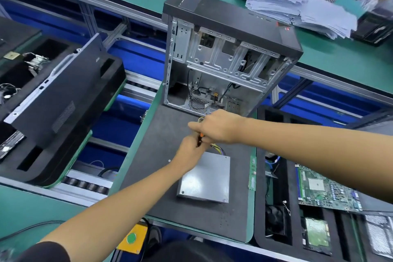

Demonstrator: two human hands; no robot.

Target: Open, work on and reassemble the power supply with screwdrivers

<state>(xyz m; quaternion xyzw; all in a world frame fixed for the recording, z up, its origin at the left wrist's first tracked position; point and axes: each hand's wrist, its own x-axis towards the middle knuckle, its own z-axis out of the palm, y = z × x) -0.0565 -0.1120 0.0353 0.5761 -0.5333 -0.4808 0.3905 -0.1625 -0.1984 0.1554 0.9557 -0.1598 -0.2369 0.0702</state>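
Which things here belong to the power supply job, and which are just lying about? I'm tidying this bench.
Job:
power supply
its wire bundle
screwdriver, gripped where left hand and right hand meet

Lying about:
open computer case
paper stack
motherboard
black side panel

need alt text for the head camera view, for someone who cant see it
Two bare hands meet over a dark work mat: the left hand and right hand together hold a black-and-orange screwdriver just above a grey metal power supply. Behind them stands an open, mostly empty computer case.
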